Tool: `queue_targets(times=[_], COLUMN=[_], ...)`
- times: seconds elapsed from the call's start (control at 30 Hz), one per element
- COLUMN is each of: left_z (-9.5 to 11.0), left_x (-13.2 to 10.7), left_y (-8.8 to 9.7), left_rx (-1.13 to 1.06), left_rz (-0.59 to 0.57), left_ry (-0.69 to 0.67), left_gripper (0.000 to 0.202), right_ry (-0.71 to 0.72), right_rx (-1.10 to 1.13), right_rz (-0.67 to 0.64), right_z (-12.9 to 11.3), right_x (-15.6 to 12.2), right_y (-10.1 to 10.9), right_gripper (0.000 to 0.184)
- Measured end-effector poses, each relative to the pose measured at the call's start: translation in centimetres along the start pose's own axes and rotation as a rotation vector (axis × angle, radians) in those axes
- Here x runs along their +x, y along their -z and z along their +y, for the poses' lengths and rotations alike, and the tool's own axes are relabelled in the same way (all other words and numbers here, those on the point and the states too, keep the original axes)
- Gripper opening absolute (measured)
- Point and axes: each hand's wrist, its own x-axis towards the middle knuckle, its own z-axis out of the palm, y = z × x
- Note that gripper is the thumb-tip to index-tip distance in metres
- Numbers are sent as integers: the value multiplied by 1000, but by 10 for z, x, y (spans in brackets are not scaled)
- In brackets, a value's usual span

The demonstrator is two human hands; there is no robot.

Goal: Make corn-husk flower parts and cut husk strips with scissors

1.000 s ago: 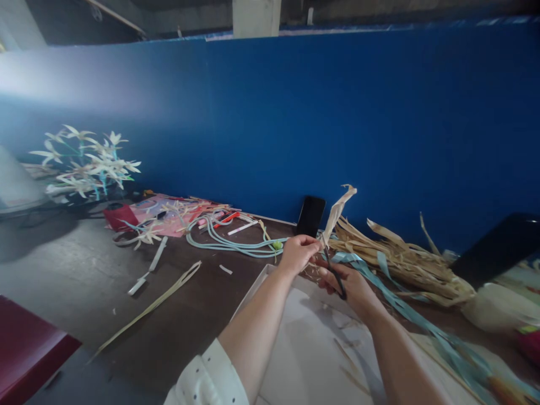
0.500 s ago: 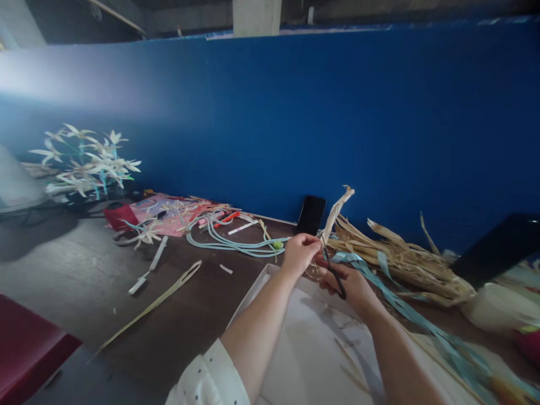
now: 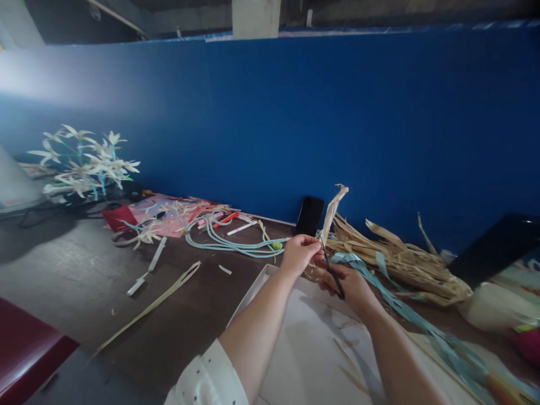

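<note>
Between the fingertips of my left hand [image 3: 300,254] is a pale dried corn husk [image 3: 332,215], standing upright with a curled tip. My right hand [image 3: 346,284] is wrapped round dark-handled scissors [image 3: 334,275], whose blades meet the husk right beside my left fingers. Whether the blades are fully closed is too small to tell. Both hands are over the far end of a shallow white tray [image 3: 265,272], in which thin husk scraps [image 3: 349,363] lie.
A bundle of dried husks [image 3: 405,261] and blue ribbon [image 3: 405,309] lie to the right. Behind my hands a black phone [image 3: 310,216] leans on the blue partition [image 3: 261,124]. Looped pale-blue cords [image 3: 228,246], a red pot [image 3: 119,216] and husk flowers [image 3: 99,160] are leftward.
The husk's upper end has shifted slightly left, and the scissors have turned a little with it. Both hands keep nearly the same place and hold.
</note>
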Motion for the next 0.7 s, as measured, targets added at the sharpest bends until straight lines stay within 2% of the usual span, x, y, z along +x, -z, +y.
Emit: queue_targets(times=[0.23,0.4,0.7], left_z=[-1,-3,-6], left_x=[1,3,3], left_y=[1,1,-2], left_rx=[-31,-75,-186], left_rz=[-3,-11,10], left_ry=[19,40,82], left_gripper=[4,11,10], right_ry=[-2,16,18], right_rx=[-7,-11,-10], right_rz=[3,4,-3], right_z=[-5,-6,-9], right_x=[-2,-2,-2], right_y=[-1,0,-1], right_gripper=[50,47,36])
